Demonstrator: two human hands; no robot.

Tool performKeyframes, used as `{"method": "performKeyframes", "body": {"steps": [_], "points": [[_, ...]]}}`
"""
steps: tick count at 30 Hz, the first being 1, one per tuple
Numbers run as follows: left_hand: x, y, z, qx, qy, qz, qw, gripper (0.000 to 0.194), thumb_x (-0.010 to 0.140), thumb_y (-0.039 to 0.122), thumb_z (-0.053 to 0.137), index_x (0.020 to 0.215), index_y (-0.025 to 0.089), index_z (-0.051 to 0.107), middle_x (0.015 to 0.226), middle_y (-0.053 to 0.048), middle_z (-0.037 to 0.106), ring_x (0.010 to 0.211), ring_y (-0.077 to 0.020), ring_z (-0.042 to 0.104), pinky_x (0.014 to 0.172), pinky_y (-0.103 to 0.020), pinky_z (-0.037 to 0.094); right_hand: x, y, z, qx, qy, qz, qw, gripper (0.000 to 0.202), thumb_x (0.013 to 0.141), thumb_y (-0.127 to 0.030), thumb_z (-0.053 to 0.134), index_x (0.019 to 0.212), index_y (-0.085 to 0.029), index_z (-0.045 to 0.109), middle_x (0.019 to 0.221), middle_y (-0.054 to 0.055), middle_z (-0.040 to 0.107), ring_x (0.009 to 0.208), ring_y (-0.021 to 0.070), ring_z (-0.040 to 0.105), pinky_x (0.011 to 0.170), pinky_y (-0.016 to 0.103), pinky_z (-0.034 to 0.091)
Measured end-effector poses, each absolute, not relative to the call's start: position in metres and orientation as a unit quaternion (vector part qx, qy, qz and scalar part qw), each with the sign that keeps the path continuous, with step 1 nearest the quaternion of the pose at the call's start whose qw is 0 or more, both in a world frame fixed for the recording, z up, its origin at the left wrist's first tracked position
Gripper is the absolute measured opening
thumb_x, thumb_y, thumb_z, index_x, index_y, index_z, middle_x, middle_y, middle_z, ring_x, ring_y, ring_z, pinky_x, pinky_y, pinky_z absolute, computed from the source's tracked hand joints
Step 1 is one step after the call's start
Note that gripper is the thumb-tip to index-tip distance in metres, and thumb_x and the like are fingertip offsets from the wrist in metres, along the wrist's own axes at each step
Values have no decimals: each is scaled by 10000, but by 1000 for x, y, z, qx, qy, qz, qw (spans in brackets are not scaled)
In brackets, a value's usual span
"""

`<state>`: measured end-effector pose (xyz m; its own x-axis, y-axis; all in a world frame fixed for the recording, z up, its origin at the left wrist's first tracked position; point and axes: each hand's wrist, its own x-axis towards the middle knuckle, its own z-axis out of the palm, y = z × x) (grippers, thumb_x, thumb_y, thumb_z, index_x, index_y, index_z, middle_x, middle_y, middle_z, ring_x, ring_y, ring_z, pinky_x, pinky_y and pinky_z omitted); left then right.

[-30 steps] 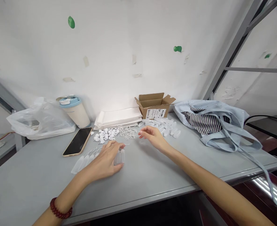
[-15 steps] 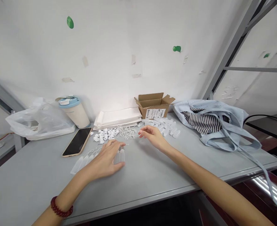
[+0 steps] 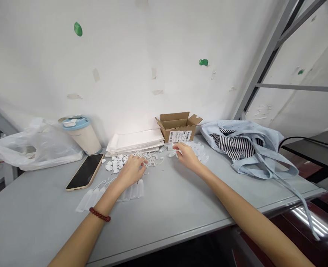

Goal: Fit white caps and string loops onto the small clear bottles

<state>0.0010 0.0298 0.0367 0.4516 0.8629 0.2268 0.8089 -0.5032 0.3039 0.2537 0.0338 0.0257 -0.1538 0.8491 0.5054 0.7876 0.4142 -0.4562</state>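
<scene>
My left hand hovers over the near side of the small white caps and the tangle of white string loops. Its fingers are bent together, and whatever lies between them is hidden. My right hand reaches into the pile of clear plastic tubes in front of the box. Thumb and forefinger close on the end of one clear tube. Below my left hand and wrist, several capped tubes with strings lie in a row, partly covered by the forearm.
Behind the caps is a stack of white envelopes, beside an open cardboard box. At left are a phone, a blue-lidded cup and a plastic bag. A light blue cloth bag lies at right.
My right hand has moved from beside the string loops up to the clear tubes. My left hand has shifted forward to the caps and strings, uncovering more of the capped tubes.
</scene>
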Motion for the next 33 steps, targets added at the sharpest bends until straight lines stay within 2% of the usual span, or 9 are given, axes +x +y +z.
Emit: {"method": "performKeyframes", "body": {"steps": [6, 10, 13, 17, 20, 24, 29, 33], "points": [[0, 32, 33, 850, 485, 200, 44, 241, 781, 227, 480, 848, 190, 709, 855, -108, 651, 948, -299, 524, 804, -405, 444, 247, 27, 33, -545, -798, 9, 258, 414, 718, 92, 406, 988, -141, 615, 1040, 110, 641, 999, 222, 562, 829, 317, 422], [0, 35, 33, 804, 512, 295, 64, 239, 780, 260, 467, 797, 191, 695, 843, -88, 662, 909, -269, 548, 811, -384, 440, 246, 26, 34, -570, -801, -27, 182, 514, 693, 116, 386, 1075, -146, 608, 1124, 115, 622, 1069, 243, 532, 841, 329, 399], [0, 38, 36, 706, 575, 391, 132, 233, 740, 309, 497, 777, 176, 684, 797, -61, 682, 782, -221, 581, 765, -348, 447, 245, 27, 33, -576, -804, -42, 143, 542, 704, 110, 396, 1138, -150, 590, 1187, 120, 602, 1107, 244, 519, 855, 337, 382], [-1, 39, 40, 573, 586, 487, 300, 273, 654, 384, 595, 761, 147, 681, 706, -43, 678, 668, -180, 577, 621, -277, 432, 244, 29, 31, -583, -805, -42, 103, 518, 711, 104, 408, 1114, -152, 607, 1162, 120, 620, 1084, 247, 538, 837, 335, 372], [-1, 37, 42, 525, 575, 505, 372, 304, 598, 404, 668, 744, 138, 687, 648, -30, 645, 616, -154, 539, 531, -244, 381, 245, 32, 28, -584, -805, -41, 96, 546, 679, 118, 409, 1107, -151, 613, 1161, 120, 626, 1081, 259, 543, 828, 337, 369], [-2, 32, 45, 525, 551, 499, 414, 359, 570, 445, 730, 753, 138, 699, 631, -19, 615, 601, -134, 511, 488, -225, 341, 248, 35, 21, -569, -812, -34, 124, 545, 681, 119, 402, 1105, -147, 619, 1183, 134, 622, 1098, 265, 544, 852, 352, 371], [0, 23, 49, 545, 534, 487, 426, 359, 563, 456, 765, 763, 165, 702, 672, -5, 640, 576, -107, 499, 538, -227, 382, 250, 38, 14, -553, -823, -26, 130, 549, 715, 114, 392, 1154, -146, 593, 1200, 141, 611, 1116, 255, 540, 882, 358, 367], [1, 16, 50, 599, 517, 472, 388, 303, 605, 440, 748, 758, 182, 701, 758, -27, 691, 690, -158, 588, 624, -262, 441, 249, 38, 13, -560, -818, -47, 121, 518, 757, 96, 376, 1179, -131, 573, 1171, 161, 609, 1106, 266, 526, 888, 378, 362]]}}
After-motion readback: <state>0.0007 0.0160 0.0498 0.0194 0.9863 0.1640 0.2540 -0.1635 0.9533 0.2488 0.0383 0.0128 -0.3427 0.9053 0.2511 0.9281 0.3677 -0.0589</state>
